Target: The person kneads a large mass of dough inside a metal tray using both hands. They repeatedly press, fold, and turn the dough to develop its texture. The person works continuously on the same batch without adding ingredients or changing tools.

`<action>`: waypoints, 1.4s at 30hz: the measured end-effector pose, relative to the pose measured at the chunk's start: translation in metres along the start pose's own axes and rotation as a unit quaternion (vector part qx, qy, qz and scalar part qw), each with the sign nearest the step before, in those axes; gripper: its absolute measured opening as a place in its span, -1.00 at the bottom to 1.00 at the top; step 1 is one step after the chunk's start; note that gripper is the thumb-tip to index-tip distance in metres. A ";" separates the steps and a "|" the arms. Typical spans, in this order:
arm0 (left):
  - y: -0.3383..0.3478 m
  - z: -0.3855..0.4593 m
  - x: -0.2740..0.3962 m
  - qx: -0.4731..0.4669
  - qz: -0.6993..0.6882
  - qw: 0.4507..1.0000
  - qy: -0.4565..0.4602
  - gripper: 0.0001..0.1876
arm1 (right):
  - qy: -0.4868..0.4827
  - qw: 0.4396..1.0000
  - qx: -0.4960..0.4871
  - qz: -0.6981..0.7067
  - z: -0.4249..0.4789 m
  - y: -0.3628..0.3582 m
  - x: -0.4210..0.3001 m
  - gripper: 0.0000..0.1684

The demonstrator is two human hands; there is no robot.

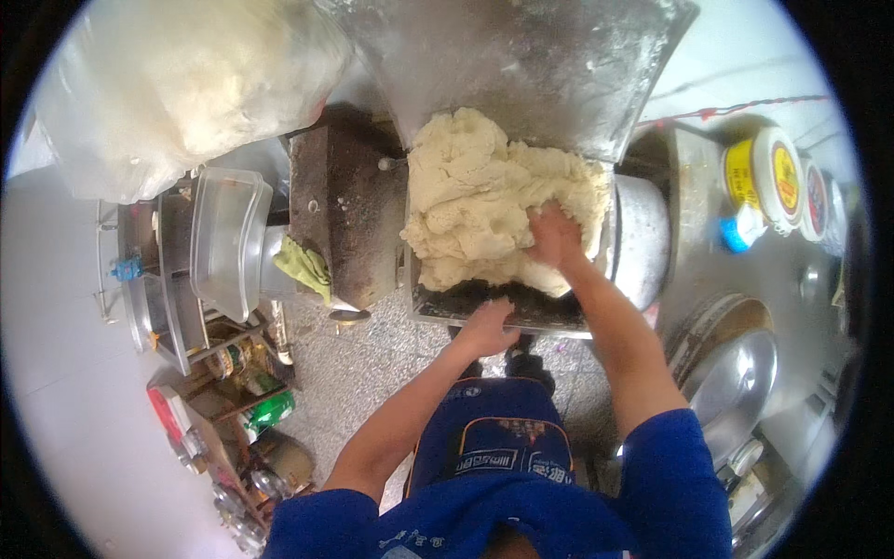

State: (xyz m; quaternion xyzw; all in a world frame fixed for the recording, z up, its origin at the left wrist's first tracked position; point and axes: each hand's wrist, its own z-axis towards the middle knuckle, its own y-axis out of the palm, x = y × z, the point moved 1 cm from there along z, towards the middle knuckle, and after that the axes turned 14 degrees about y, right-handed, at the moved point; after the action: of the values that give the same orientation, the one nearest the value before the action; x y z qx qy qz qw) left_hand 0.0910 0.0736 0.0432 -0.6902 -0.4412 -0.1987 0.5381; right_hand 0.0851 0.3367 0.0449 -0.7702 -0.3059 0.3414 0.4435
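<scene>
A large, lumpy mass of pale dough fills most of a metal dough mixer trough in front of me. My right hand presses against the dough on its right side. Its fingertips partly sink into the surface, so they are hard to see. At the trough's front edge is my left hand, thumb apart from the fingers and nothing visible in it. Whether it touches the rim is unclear. Behind the dough, the mixer's metal lid stands raised, smeared with flour.
A dark metal housing adjoins the trough's left, with a green cloth on its corner. Further left are a clear plastic bin and a large plastic-wrapped bulk. On the right, a metal counter holds tubs and a metal basin.
</scene>
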 end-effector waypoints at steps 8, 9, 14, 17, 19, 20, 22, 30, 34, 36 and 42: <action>-0.026 0.026 0.006 0.321 -0.121 0.939 -0.038 -0.73 | -0.062 0.983 0.156 0.070 -0.049 0.009 0.004 -0.05; -0.023 0.034 0.006 0.350 -0.206 0.912 -0.060 -0.76 | -0.065 0.972 0.193 0.121 -0.068 0.009 -0.001 -0.12; -0.020 0.068 0.025 0.355 -0.804 0.464 -0.107 -0.62 | -0.055 0.907 0.002 0.417 -0.119 0.034 -0.052 -0.28; -0.032 0.050 0.032 0.340 -0.795 0.496 -0.082 -0.56 | -0.107 0.926 0.064 0.356 -0.117 0.054 -0.058 -0.20; -0.054 0.029 0.055 0.324 -0.794 0.512 -0.043 -0.47 | -0.119 0.932 0.083 0.332 -0.112 0.047 -0.059 -0.16; -0.057 0.017 0.059 0.319 -0.797 0.513 -0.029 -0.43 | -0.114 0.933 0.078 0.332 -0.113 0.046 -0.060 -0.14; -0.067 -0.003 0.055 0.318 -0.794 0.517 -0.027 -0.40 | -0.085 0.930 0.056 0.354 -0.112 0.035 -0.066 -0.16; -0.101 -0.034 0.012 0.451 -0.457 0.764 -0.068 -0.70 | -0.052 0.945 0.294 0.133 -0.110 -0.030 -0.030 -0.15; -0.113 -0.056 -0.069 0.558 -0.338 0.750 -0.112 -0.79 | 0.092 0.920 0.352 0.147 -0.073 -0.050 0.000 0.11; -0.098 -0.067 -0.147 0.540 -0.248 0.785 -0.177 -0.78 | 0.173 0.882 0.379 0.221 -0.029 -0.034 0.028 0.22; -0.016 -0.068 -0.319 0.116 0.219 0.945 -0.213 -0.62 | 0.134 0.918 0.334 0.167 0.013 -0.021 0.028 0.10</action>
State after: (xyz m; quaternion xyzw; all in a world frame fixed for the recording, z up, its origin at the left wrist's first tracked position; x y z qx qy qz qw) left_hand -0.0781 -0.1149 -0.1636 -0.7287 -0.4032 0.1286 0.5384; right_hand 0.0871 0.3730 0.0513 -0.6558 0.0212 0.3861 0.6484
